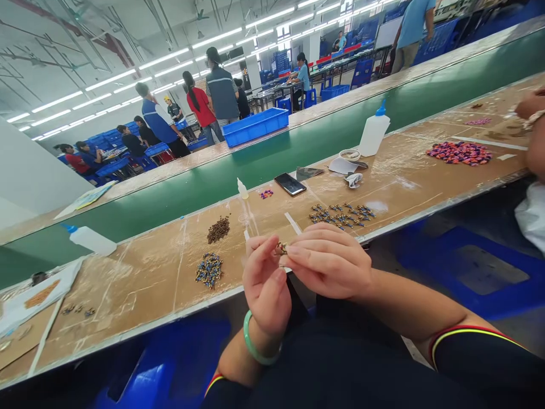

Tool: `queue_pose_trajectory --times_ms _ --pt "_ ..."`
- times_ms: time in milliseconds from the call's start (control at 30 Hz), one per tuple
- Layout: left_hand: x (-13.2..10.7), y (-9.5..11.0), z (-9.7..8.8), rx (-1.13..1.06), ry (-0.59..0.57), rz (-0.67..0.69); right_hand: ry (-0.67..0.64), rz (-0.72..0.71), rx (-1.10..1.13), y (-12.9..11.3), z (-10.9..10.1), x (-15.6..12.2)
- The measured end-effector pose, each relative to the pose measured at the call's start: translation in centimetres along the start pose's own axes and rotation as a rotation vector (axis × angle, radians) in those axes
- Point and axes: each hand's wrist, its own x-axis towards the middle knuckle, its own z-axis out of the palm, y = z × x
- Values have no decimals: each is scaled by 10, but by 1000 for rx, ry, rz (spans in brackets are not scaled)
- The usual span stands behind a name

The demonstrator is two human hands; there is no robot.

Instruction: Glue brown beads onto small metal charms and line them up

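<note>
My left hand [266, 284], with a pale green bangle [254, 339] on its wrist, and my right hand [327, 261] meet over the bench's near edge. Their fingertips pinch a tiny gold-and-dark beaded piece [281, 247]. On the cardboard-covered bench [140, 278] nearest my hands lie a heap of blue-and-gold beaded pieces [209, 270], a pile of brown beads [218, 230] and rows of small beaded pieces [343, 216]. A heap of purple-and-orange pieces [458, 153] lies farther right.
White glue bottles [373, 132] and a black phone [290, 183] stand on the bench. A co-worker's hand [530, 105] enters at right. Beyond lies a green conveyor belt [170, 204]. A blue crate [255, 126] sits on its far ledge, and several people stand past it.
</note>
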Motion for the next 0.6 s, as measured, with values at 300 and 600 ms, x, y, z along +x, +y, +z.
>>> queue_pose_trajectory --times_ms 300,600 --pt "-1 -21 -8 97 -46 -23 29 107 35 14 -3 -16" --pt "27 -41 -85 295 352 -291 12 745 -466 67 -72 -143"
